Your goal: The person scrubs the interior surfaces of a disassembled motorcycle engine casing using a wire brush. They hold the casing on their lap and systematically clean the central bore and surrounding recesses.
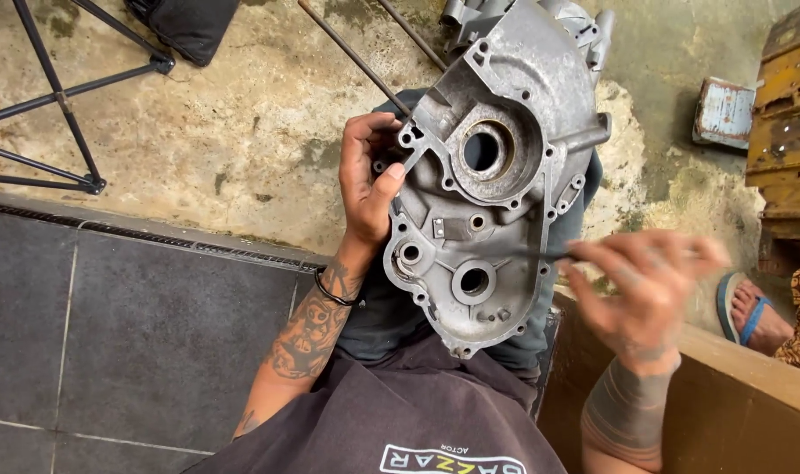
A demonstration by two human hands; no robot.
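Observation:
A grey cast-metal engine case half (pixel 488 175) stands tilted on my lap, its inner face toward me with round bearing holes and bolt holes. My left hand (pixel 369 180) grips its left edge, thumb pressed on the rim. My right hand (pixel 646 285) is blurred at the case's right side and pinches a thin dark tool (pixel 540 254) whose tip points at the case's lower middle.
Rough concrete floor lies beyond, dark tiles at left with a drain grate (pixel 154 237). A black metal stand (pixel 57 96) is at top left, thin rods (pixel 356 57) behind the case. Another person's foot in a blue sandal (pixel 751 316) is at right, beside a yellow metal object (pixel 791 105).

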